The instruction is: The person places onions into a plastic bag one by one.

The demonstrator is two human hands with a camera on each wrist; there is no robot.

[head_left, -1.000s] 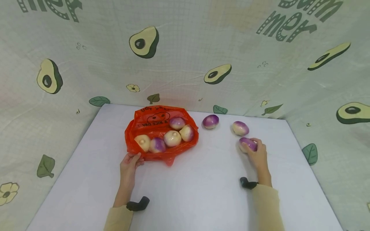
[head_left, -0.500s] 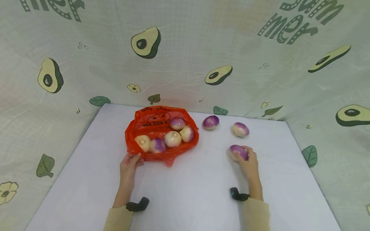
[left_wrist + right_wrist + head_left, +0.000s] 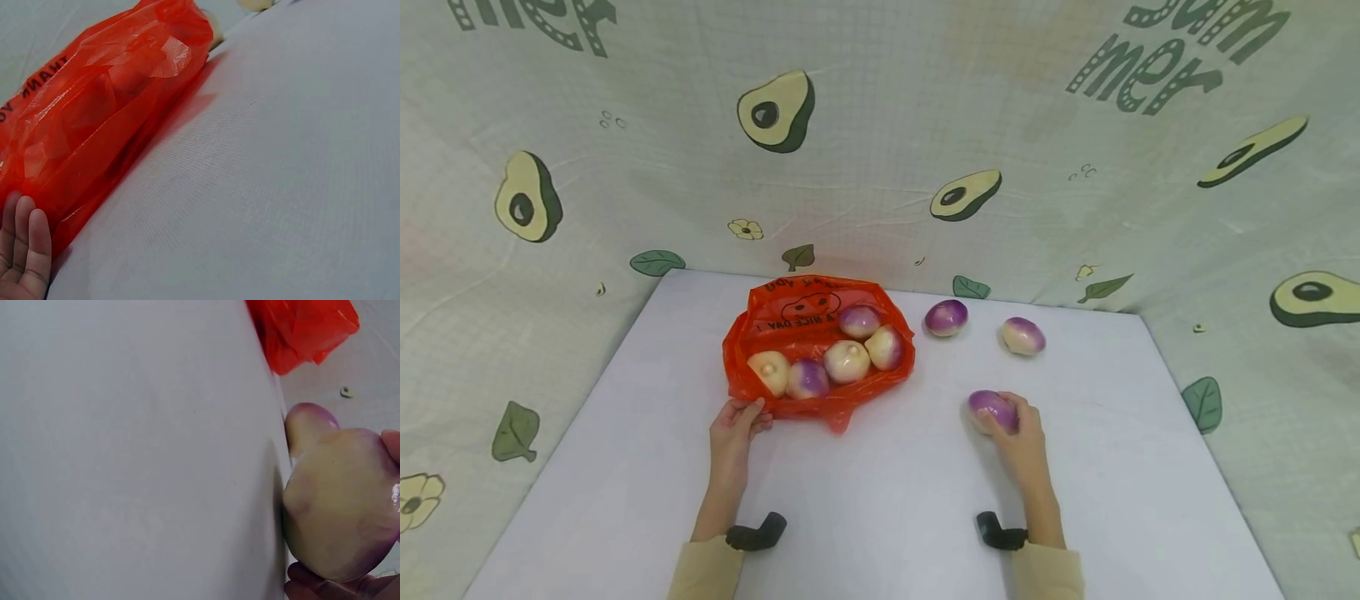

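Observation:
A red plastic bag [image 3: 790,407] lies with its mouth spread wide, and several purple-and-cream turnips [image 3: 847,362] sit inside it. At the bag's near left edge, my left hand [image 3: 733,425] pinches the rim between thumb and fingers. Its fingers [image 3: 39,240] show against the bag's side in the left wrist view. My right hand [image 3: 1021,429] grips another turnip [image 3: 992,411] to the right of the bag, thumb on one side and fingers on the other. The pale underside of that held turnip [image 3: 340,503] fills much of the right wrist view, close over the tabletop.
Two loose turnips rest near the table's back edge: a darker purple turnip [image 3: 946,317] beside the bag and a paler turnip [image 3: 1023,336] farther right. Behind the white table [image 3: 880,517] hangs a cloth printed with avocados [image 3: 777,112].
My right hand has carried the gripped turnip left and nearer, away from the paler loose one. My left hand and the bag stay in place.

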